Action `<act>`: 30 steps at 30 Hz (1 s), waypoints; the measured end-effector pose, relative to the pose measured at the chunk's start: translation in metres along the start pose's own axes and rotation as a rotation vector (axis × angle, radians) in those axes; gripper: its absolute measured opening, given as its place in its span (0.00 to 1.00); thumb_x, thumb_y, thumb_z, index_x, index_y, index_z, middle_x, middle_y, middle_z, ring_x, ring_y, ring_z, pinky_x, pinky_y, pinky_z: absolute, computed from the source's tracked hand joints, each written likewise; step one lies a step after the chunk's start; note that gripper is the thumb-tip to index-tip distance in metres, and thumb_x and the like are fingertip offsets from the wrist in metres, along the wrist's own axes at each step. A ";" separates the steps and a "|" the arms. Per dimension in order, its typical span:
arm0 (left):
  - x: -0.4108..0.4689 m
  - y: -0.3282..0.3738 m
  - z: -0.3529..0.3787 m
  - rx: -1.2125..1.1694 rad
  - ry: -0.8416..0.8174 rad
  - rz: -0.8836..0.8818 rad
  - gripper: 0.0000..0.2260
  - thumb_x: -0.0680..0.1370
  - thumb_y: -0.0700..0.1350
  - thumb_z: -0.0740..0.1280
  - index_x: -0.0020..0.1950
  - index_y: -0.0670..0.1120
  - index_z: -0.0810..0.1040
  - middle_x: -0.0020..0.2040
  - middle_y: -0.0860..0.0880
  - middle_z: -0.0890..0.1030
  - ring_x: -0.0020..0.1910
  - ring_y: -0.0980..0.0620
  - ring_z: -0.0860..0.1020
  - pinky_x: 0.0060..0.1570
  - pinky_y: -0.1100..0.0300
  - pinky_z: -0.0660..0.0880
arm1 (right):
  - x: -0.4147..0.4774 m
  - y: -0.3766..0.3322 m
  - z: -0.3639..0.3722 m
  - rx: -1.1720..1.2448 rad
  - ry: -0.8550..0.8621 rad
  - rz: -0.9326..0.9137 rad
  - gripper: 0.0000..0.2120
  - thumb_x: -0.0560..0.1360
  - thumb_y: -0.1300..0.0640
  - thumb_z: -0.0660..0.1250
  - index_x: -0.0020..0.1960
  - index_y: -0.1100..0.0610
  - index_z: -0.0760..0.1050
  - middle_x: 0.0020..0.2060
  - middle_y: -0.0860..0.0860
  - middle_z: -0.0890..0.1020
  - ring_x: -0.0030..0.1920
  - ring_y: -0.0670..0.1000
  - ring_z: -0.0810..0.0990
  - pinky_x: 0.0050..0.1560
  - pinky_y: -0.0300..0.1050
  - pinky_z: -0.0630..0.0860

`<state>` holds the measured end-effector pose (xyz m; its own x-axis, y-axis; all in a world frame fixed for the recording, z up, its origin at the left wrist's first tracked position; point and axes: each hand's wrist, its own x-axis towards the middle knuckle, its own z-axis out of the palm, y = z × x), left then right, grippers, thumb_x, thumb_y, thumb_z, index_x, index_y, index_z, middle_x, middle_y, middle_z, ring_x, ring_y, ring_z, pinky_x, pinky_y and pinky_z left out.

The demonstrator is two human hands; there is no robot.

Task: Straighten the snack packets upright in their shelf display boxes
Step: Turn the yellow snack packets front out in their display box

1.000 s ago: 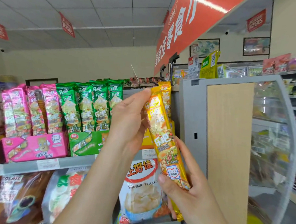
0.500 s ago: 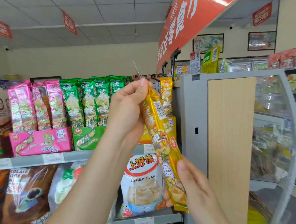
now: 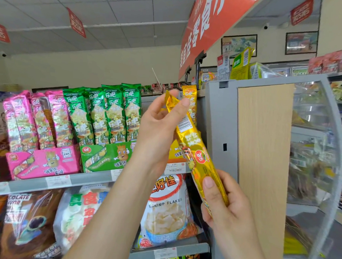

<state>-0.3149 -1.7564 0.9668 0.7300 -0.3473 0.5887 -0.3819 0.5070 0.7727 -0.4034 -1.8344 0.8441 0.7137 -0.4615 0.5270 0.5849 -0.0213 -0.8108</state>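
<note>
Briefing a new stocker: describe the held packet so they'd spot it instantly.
Follow the upper shelf right to the grey panel. The left hand holds the top and the right hand grips the bottom of a yellow snack packet. Unlike the upright pink packets and green packets, it's tilted.

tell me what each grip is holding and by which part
Both hold one yellow packet, tilted: the left grip pinches its top end, and the right grip holds its bottom end.

Yellow box [image 3: 176, 151] — mostly hidden behind left hand [image 3: 158, 128] & pkt [image 3: 191, 138].
</note>
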 end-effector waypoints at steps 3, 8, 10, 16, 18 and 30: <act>-0.008 -0.009 0.004 0.013 -0.008 -0.019 0.28 0.65 0.49 0.75 0.63 0.43 0.75 0.40 0.50 0.80 0.37 0.53 0.79 0.38 0.56 0.76 | 0.001 -0.001 0.000 -0.020 0.039 -0.048 0.11 0.70 0.39 0.66 0.49 0.42 0.78 0.32 0.41 0.80 0.30 0.40 0.79 0.28 0.31 0.71; -0.026 -0.029 0.007 0.017 -0.105 -0.118 0.16 0.64 0.48 0.75 0.48 0.43 0.81 0.37 0.49 0.81 0.35 0.51 0.78 0.41 0.54 0.75 | 0.006 0.001 0.001 -0.071 0.078 -0.099 0.16 0.69 0.34 0.64 0.51 0.41 0.77 0.32 0.42 0.78 0.30 0.41 0.76 0.31 0.35 0.70; -0.030 -0.034 0.006 -0.004 -0.129 -0.148 0.15 0.64 0.47 0.75 0.47 0.43 0.81 0.36 0.49 0.82 0.34 0.51 0.78 0.39 0.56 0.78 | 0.007 0.003 0.000 -0.093 0.098 -0.105 0.17 0.68 0.33 0.64 0.50 0.42 0.77 0.31 0.41 0.78 0.30 0.42 0.76 0.32 0.36 0.70; -0.037 -0.038 -0.002 0.016 -0.129 -0.151 0.10 0.62 0.48 0.77 0.39 0.47 0.82 0.36 0.45 0.83 0.33 0.50 0.81 0.36 0.58 0.81 | 0.009 0.002 -0.004 -0.168 0.107 -0.127 0.17 0.67 0.31 0.63 0.46 0.41 0.75 0.27 0.41 0.77 0.27 0.42 0.76 0.27 0.31 0.69; -0.037 -0.035 -0.003 0.021 -0.089 -0.098 0.12 0.64 0.49 0.75 0.43 0.45 0.81 0.34 0.47 0.82 0.32 0.51 0.80 0.36 0.58 0.80 | 0.010 -0.001 -0.003 -0.129 0.051 -0.130 0.15 0.68 0.34 0.65 0.47 0.42 0.77 0.27 0.44 0.78 0.27 0.42 0.75 0.29 0.32 0.70; -0.025 -0.027 -0.009 -0.132 0.092 -0.138 0.27 0.72 0.55 0.67 0.62 0.35 0.77 0.48 0.40 0.81 0.41 0.48 0.80 0.40 0.54 0.79 | -0.007 0.006 -0.007 -0.045 -0.051 -0.108 0.13 0.67 0.45 0.75 0.51 0.40 0.82 0.44 0.45 0.87 0.44 0.45 0.85 0.42 0.34 0.79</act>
<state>-0.3174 -1.7545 0.9294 0.8215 -0.3500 0.4502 -0.2014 0.5605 0.8033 -0.4077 -1.8377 0.8339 0.6669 -0.4088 0.6230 0.6423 -0.1085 -0.7587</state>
